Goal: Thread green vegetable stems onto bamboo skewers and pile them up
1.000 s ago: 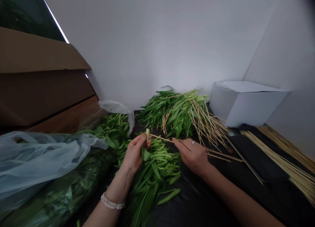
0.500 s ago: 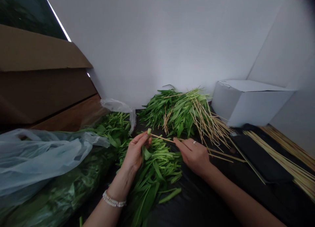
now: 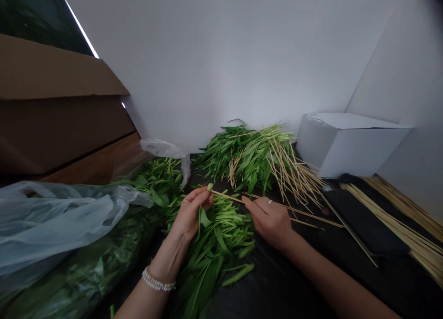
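Closest to me, the near pile of greens [image 3: 231, 227] spreads over a black sheet [image 3: 273, 286], with a thick stalk [image 3: 238, 274] lying loose at the pile's right edge. Left of the pile lies a translucent plastic bag [image 3: 62, 222], leaves beneath it.

Over the pile's left side, my left hand [image 3: 189, 212], a beaded bracelet [image 3: 157, 282] at its wrist, has thumb and fingers pinched on a green stem [image 3: 210, 186], its pale end showing above my grip. Just right of the pile, my right hand [image 3: 272, 220], wearing a ring [image 3: 270, 201], is closed on a thin stick [image 3: 226, 196]. The stick runs above the pile to the stem; whether its tip sits inside, I cannot tell.

Well right of the pile are a flat black object [image 3: 367, 222] and long pale sticks [image 3: 384, 213]. Beyond the pile is a second heap of greens [image 3: 221, 146], loose sticks [image 3: 290, 167] across its right side. A white box [image 3: 360, 144] stands beyond the pile to the right.
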{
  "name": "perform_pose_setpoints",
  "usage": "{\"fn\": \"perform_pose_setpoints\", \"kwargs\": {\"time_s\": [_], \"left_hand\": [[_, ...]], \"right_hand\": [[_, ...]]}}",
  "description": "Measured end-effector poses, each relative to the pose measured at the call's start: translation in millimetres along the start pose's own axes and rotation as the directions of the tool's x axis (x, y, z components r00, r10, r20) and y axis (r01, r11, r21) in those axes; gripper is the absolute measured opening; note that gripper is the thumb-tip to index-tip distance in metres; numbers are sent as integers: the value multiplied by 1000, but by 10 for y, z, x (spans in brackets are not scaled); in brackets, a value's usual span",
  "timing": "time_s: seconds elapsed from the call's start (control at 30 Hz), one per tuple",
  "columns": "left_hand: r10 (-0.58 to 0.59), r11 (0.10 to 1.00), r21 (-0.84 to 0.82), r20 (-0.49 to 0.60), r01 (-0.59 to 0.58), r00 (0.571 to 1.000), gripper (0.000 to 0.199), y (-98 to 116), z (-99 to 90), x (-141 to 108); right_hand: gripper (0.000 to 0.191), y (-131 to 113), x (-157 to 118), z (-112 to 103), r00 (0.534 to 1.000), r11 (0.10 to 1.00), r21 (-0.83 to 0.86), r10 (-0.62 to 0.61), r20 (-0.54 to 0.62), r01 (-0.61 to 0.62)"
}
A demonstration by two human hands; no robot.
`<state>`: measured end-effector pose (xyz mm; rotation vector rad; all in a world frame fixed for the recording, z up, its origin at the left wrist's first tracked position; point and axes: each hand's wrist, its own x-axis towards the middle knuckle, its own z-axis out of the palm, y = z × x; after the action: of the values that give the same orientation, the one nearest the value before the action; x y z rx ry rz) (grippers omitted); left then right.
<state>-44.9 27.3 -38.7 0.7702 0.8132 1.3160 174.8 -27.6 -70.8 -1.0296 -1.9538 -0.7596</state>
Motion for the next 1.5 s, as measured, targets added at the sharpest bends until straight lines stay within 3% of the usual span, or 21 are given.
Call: {"fn": "perform_pose_setpoints", "kwargs": {"time_s": [0.53, 0.9, 1.03, 1.17, 1.27, 1.37, 1.5], "left_hand": [[-67, 997, 38, 110, 63, 992, 24, 73, 10, -66], [-77, 995, 77, 89, 70, 993, 28, 77, 17, -81], [-69, 994, 85, 93, 61, 993, 28, 85, 37, -98], [-69, 993, 99, 100, 59, 993, 29, 98, 42, -109], [-63, 991, 128, 108, 49, 992, 28, 65, 55, -132], [-57, 972, 237, 191, 10, 980, 25, -35, 96, -188], [-73, 948, 317, 328, -37, 942, 21, -177, 143, -251]], "right_hand": [[31, -47, -55, 32, 1000, 1000, 17, -10, 25, 10], [32, -54, -58, 32, 998, 998, 10, -57, -12, 58], [31, -68, -58, 34, 1000, 998, 65, -21, -11, 21], [22, -103, -51, 41, 995, 980, 183, 63, 71, -75], [23, -124, -42, 47, 996, 979, 190, 60, 60, -71], [26, -151, -28, 47, 1000, 982, 188, 10, -8, -8], [24, -190, -3, 39, 1000, 979, 203, -6, 0, 6]]}}
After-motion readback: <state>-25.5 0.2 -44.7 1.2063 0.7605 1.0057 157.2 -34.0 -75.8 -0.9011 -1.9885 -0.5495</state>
